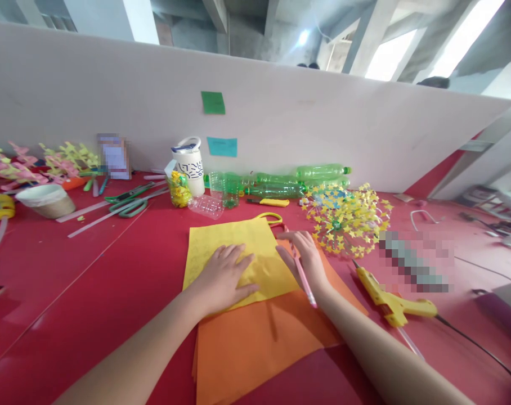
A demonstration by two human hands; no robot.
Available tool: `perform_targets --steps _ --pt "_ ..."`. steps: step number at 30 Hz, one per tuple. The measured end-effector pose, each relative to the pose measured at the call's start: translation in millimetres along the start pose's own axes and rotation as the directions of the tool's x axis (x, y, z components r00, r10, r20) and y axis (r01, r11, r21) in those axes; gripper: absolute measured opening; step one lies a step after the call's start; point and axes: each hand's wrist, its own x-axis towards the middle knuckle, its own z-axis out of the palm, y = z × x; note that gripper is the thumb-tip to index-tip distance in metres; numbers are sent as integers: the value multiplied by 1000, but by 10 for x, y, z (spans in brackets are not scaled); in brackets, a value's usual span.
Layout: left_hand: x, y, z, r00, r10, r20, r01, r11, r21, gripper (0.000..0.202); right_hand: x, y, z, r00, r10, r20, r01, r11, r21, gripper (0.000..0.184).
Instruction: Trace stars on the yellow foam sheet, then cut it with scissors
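Observation:
My left hand lies flat with spread fingers on a yellow sheet of paper. Faint marks show on the sheet's left part. A pink pencil rests in the grip of my right hand, its pale end pointing back toward me. That hand is over the sheet's right edge. Beneath the yellow sheet are orange sheets, one of them reaching out to the right. Looped handles, one yellow and one red, poke out behind the yellow sheet; the rest is hidden.
On the right lie a yellow glue gun with its cord and a bunch of yellow paper stars. Green plastic bottles, a yellow cutter and a white tumbler line the back. Green-handled scissors and a cup stand left.

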Motion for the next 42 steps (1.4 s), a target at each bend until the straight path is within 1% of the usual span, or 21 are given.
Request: perform_targets --steps 1,2,3,4,5,6,7,10,12,14,17,22,26,29,32,37,42 --pt "-2 -7 -1 1000 -14 -5 14 1000 9 59 -23 -14 -2 992 74 98 -81 994 70 18" --pt "-4 -9 -6 1000 -22 -9 22 1000 11 59 -49 -26 2 964 142 224 -182 968 172 27" --pt "-6 -9 -12 1000 -23 -9 23 1000 9 59 -74 -34 11 924 185 336 -281 922 266 28" --pt "-7 -7 -20 1000 -16 -4 16 1000 2 58 -97 -39 24 885 205 418 -357 875 327 21" --pt "-8 -4 -26 1000 -8 2 8 1000 -8 56 -114 -40 39 856 211 471 -408 836 366 15" --pt "-8 -2 -31 1000 0 11 0 1000 -20 55 -127 -38 53 841 210 498 -432 815 386 12" --pt "-7 -1 -34 1000 6 18 -5 999 -32 55 -135 -34 66 837 206 507 -436 811 390 11" --pt "-8 -8 -36 999 8 41 -5 998 -62 59 -150 -24 87 855 205 477 -407 834 373 5" --pt "-12 -16 -37 999 5 52 -1 997 -71 62 -163 -25 91 867 211 452 -393 847 358 7" --pt "-17 -20 -41 998 4 61 1 997 -77 64 -179 -31 93 869 197 453 -375 860 346 9" --pt "-22 -20 -47 998 4 68 2 996 -85 64 -194 -36 98 859 168 484 -361 869 339 10" --pt "-14 -21 -33 998 2 64 4 995 -101 66 -199 -20 96 839 178 514 -392 853 345 14" --pt "-9 -17 -31 998 -1 61 7 994 -106 68 -205 -9 85 815 164 555 -412 839 356 12" --pt "-10 -11 -42 998 -2 64 8 995 -99 67 -205 -9 84 810 149 567 -397 851 345 11" --pt "-14 -10 -46 998 -2 64 8 995 -99 67 -200 -21 89 818 148 555 -385 859 338 11" --pt "-19 -12 -36 999 -6 52 12 994 -113 65 -189 -55 96 852 170 496 -361 876 319 10" --pt "-24 -12 -44 998 4 66 4 992 -123 62 -186 -53 110 862 198 467 -358 889 284 9"
